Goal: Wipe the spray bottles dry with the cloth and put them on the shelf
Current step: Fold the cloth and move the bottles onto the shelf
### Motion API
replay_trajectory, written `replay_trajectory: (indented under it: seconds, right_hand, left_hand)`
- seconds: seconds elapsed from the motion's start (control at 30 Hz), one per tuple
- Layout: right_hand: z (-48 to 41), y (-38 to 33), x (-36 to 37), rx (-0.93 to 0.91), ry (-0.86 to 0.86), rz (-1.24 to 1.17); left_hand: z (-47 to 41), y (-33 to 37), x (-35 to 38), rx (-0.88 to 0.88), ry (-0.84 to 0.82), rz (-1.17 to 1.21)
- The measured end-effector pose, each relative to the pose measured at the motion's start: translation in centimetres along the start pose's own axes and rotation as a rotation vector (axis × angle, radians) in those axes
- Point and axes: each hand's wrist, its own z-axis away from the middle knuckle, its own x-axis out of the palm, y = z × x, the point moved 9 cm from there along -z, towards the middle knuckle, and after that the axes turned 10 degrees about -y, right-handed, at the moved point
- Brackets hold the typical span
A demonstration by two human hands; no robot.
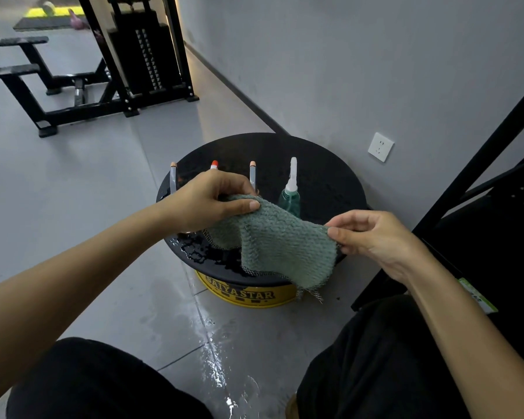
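1. Head view looks down on a round black stand [315, 158] with a yellow base [248, 294], set on the grey floor close to the wall
2. The left hand [212, 201] pinches one edge of the green cloth [276, 243] between thumb and curled fingers, above the stand
3. The right hand [372, 237] pinches the opposite edge, so the cloth hangs spread between both hands, its lower corner drooping past the stand's front rim
4. A green spray bottle [290, 198] with a white sprayer stands upright on the stand, just behind the cloth
5. To its left stand three slim sprayer tops in a row: an orange-tipped one [252, 173], a red-tipped one [214, 165] and another orange-tipped one [173, 176]; the left hand hides most of what is below them
6. Water beads on the stand's front, and a wet streak [215, 352] shines on the floor below; a black metal frame [481, 164] rises at the right
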Motion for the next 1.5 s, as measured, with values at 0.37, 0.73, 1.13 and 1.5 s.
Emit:
replay_trajectory:
  seconds: [0.37,0.73,1.13,1.5]
  right_hand:
    - [2.0,-5.5,-2.5,-0.163,0.315,0.777]
    - [0.9,-4.2,-1.4,-0.177,-0.085,0.327]
    - [-0.1,-2.8,0.9,-0.192,-0.141,0.258]
    - [0.3,-4.8,-1.2,-0.305,-0.035,0.362]
  left_hand:
    - [-0.2,0.2,0.3,0.023,0.003,0.01]
    - [0.5,-0.8,-1.0,-0.04,0.058,-0.03]
    - [0.3,0.4,-1.0,-0.002,0.132,0.073]
    - [0.8,-0.7,-0.2,-0.091,0.05,0.037]
